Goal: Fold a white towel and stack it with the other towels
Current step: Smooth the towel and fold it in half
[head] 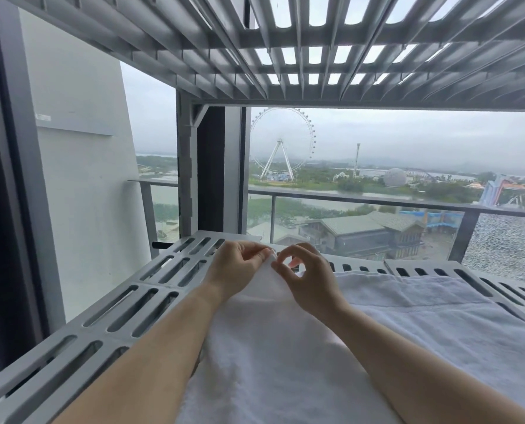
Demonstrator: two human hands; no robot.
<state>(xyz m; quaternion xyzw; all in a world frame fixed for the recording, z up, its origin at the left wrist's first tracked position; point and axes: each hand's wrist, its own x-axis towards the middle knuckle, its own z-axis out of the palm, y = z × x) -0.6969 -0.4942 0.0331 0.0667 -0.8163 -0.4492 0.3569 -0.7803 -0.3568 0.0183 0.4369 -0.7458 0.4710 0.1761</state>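
Beyond the glass we see a balcony railing (362, 198) and one Ferris wheel (282, 142) under a grey sky. Inside it stands a grey slotted rack: one shelf overhead (316, 41) and one lower shelf (151, 301) that serves as our work surface.

On that lower shelf lies the white towel (270, 362), running from the near edge up to our hands, its far end lifted off the surface. Just beside it on the right, and touching it, lies another towel (438, 307), flat. We cannot tell whether more lie under it.

Our left hand (236, 266) pinches the towel's raised far edge between thumb and forefinger. Our right hand (313, 283) pinches the same edge just beside it, its other fingers loosely curled.

We judge the risks thus. Both grips sit close together at one spot, so the rest of the edge hangs unsupported and the fold may come out skewed. Such a light pinch on thick cloth could slip. A loose corner might also sag into a slot, and pulling sideways could rumple the neighbouring towel.

Counted: two shelves, two towels visible, two hands.
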